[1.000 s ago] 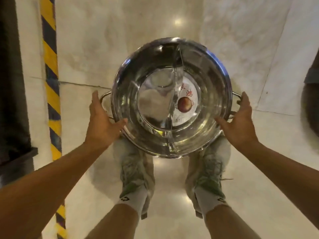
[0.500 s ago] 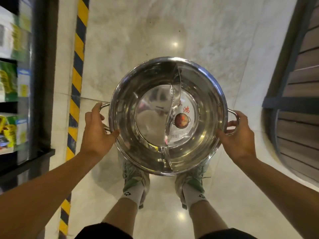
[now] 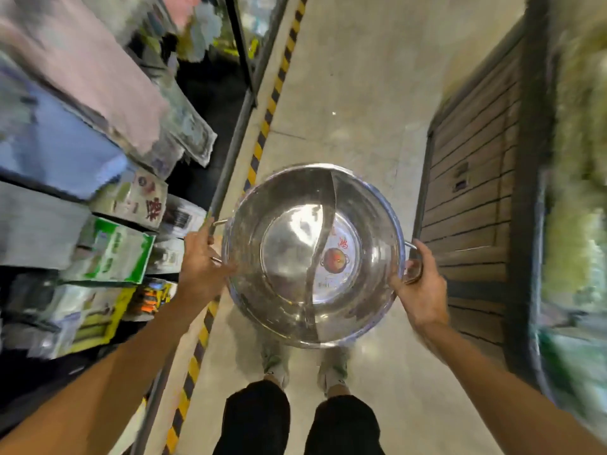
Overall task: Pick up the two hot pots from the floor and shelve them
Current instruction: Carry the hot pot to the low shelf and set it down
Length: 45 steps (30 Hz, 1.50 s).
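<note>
Your left hand [image 3: 201, 261] is closed around the wire loop handle on its side of the hot pot [image 3: 313, 256]; your right hand [image 3: 418, 284] grips the opposite handle, fingers wrapped, thumb against the rim. The pot hangs between the two hands, held clear of the floor [image 3: 345, 93] at about waist level, mouth up, above your shoes [image 3: 331, 369]. Only one rim is distinct; whether a second pot is nested beneath it cannot be told. Material: polished stainless steel, thin-walled, round and deep, mirror-bright inside, with an S-curved divider [image 3: 323, 244] splitting the bowl in two; a round paper label [image 3: 335, 261] lies on the bottom of the half nearer your right hand. Handles are slim bare wire, smooth. Risk, as a judgement: slick metal and narrow loops give little purchase, so uneven lift from one hand would tip the pot; a swing toward your left could knock the rim on the shelf edge [image 3: 230, 152]. Beyond your left hand, the shelf holds boxed goods [image 3: 115, 254] in glossy card, blurred. A yellow-black hazard stripe [image 3: 262, 133] runs along the pale polished floor. Beyond your right hand stands a slatted wooden panel [image 3: 469, 192].
</note>
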Each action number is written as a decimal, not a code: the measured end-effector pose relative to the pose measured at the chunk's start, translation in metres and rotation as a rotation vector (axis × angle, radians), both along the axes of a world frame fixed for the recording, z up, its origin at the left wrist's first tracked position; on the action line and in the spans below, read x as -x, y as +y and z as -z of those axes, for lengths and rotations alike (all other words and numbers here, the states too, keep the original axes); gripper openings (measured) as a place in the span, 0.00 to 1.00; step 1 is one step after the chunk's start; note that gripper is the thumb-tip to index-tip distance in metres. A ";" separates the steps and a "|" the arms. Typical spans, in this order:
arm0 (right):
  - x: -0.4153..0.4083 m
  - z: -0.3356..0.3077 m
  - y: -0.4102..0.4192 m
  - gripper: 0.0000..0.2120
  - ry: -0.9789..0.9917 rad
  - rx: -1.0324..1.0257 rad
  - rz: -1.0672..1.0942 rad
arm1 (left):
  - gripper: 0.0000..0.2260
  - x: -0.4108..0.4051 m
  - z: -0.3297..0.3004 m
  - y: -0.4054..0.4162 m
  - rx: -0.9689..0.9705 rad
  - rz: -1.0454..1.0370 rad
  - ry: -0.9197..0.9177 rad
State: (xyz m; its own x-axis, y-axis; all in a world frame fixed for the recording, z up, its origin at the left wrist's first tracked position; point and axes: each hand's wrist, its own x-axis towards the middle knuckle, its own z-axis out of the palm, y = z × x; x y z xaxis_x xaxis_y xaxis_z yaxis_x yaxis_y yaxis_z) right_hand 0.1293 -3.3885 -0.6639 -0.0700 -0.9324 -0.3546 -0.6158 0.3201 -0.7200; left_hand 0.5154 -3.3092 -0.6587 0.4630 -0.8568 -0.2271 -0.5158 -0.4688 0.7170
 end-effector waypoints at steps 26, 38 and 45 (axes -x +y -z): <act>-0.035 -0.163 -0.055 0.33 -0.109 0.298 -0.546 | 0.40 -0.001 -0.168 0.117 0.131 -0.244 -0.112; -0.172 -0.156 0.024 0.34 -0.224 0.267 -1.204 | 0.38 0.101 -0.172 0.356 0.069 -0.942 -0.255; -0.240 -0.160 0.185 0.37 -0.266 0.294 -1.545 | 0.42 0.196 -0.164 0.539 0.113 -1.309 -0.181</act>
